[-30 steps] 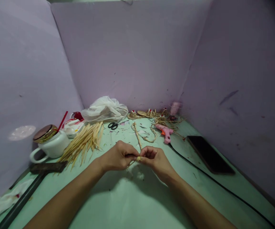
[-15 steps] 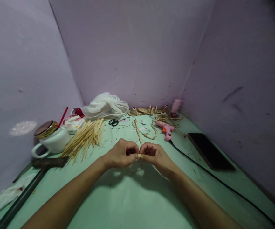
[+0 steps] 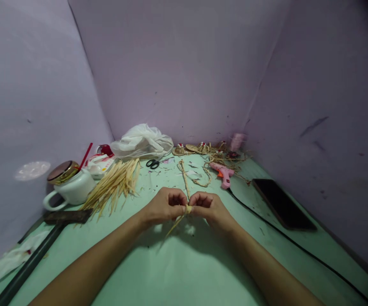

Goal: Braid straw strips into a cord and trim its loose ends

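Observation:
My left hand (image 3: 166, 205) and my right hand (image 3: 209, 209) meet over the middle of the table, thumbs and fingers pinched close together. Between them they grip a braided straw cord (image 3: 185, 182), which runs away from me across the table. A small pale knot or wrap (image 3: 188, 209) shows at the fingertips of both hands. From below my left thumb a loose straw strand (image 3: 175, 226) sticks out toward me. Dry straw strips (image 3: 115, 185) lie in a bundle left of my left hand. Beyond my right hand rests a pink glue gun (image 3: 223, 173).
Black scissors (image 3: 152, 164) and a white plastic bag (image 3: 142, 142) lie farther back. Left are a white mug (image 3: 72, 189) and a dark-handled hammer-like tool (image 3: 43, 248). A phone (image 3: 282, 204) lies right, near the glue gun's cable (image 3: 276, 233). Several straw hats (image 3: 180, 149) line the back.
The loose straw strand now points down toward me from beneath my left hand. Both hands stay pinched at the cord's end, with only small finger shifts. The view has tilted slightly.

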Demonstrator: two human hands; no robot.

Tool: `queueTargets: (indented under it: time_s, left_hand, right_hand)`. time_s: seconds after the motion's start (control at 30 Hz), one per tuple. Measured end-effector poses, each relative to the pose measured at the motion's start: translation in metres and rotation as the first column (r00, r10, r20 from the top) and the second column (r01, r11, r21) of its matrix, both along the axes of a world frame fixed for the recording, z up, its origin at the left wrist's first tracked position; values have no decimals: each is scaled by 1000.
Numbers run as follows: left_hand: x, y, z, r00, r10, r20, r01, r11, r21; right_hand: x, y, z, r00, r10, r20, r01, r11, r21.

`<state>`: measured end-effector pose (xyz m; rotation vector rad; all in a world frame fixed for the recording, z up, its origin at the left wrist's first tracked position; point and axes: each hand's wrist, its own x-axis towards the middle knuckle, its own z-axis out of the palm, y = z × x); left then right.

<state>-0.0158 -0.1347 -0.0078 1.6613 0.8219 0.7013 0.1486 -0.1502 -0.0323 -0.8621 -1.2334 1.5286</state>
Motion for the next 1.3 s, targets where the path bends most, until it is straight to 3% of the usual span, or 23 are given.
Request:
queueTargets:
  time_s: [0.1, 0.17, 0.23, 0.4, 0.47, 0.53, 0.6, 0.67, 0.73, 0.8, 0.93, 1.17, 1.3]
  left_hand:
    - [-3, -6, 7, 986, 81, -149, -27, 941, 337]
    - [-3, -7, 9, 983, 92, -158, -19, 909, 417]
    - [-3, -7, 8, 989, 87, -116, -36, 924, 380]
    - [-4, 1, 3, 990, 134, 33, -137, 984, 110]
    - [-4, 2, 4, 985, 171, 3, -168, 968, 189]
    - [-4, 0, 7, 975, 218, -40, -184, 896, 404]
    - [-2, -4, 10, 964, 262, -46, -177, 762, 623]
    - [0, -7, 11, 956, 290, -33, -166, 636, 754]
    - [2, -6, 11, 942, 336, -24, -179, 558, 810]
    - [2, -4, 9, 918, 396, 1, -233, 538, 810]
    - [-3, 3, 8, 868, 495, 42, -351, 551, 757]
    - [-4, 3, 7, 807, 586, 69, -399, 457, 795]
    - [0, 1, 5, 828, 557, 71, -380, 463, 801]
  right_hand:
    - [-1, 0, 2, 999, 5, 39, -3, 999, -34]
    - [-2, -1, 3, 999, 11, 32, -10, 999, -33]
    - [-2, -1, 4, 1000, 15, 19, -15, 1000, -21]
    - [-3, -1, 5, 1000, 11, -23, -11, 1000, 4]
    - [-3, 0, 4, 999, 1, -32, 0, 1000, 8]
    - [-3, 0, 2, 1000, -11, -24, 11, 1000, 10]
    - [-3, 1, 1, 1000, 4, 27, -5, 1000, 28]
    - [-4, 1, 1, 996, 31, 87, -36, 998, 51]
    - [-5, 0, 2, 992, 39, 123, -48, 996, 71]
    - [-5, -1, 2, 991, 23, 133, -34, 996, 84]
    - [-6, -1, 3, 986, -45, 159, 34, 997, 70]
    - [-9, -4, 4, 987, -99, 126, 95, 995, 41]
    - [-8, -4, 4, 986, -77, 148, 66, 995, 78]
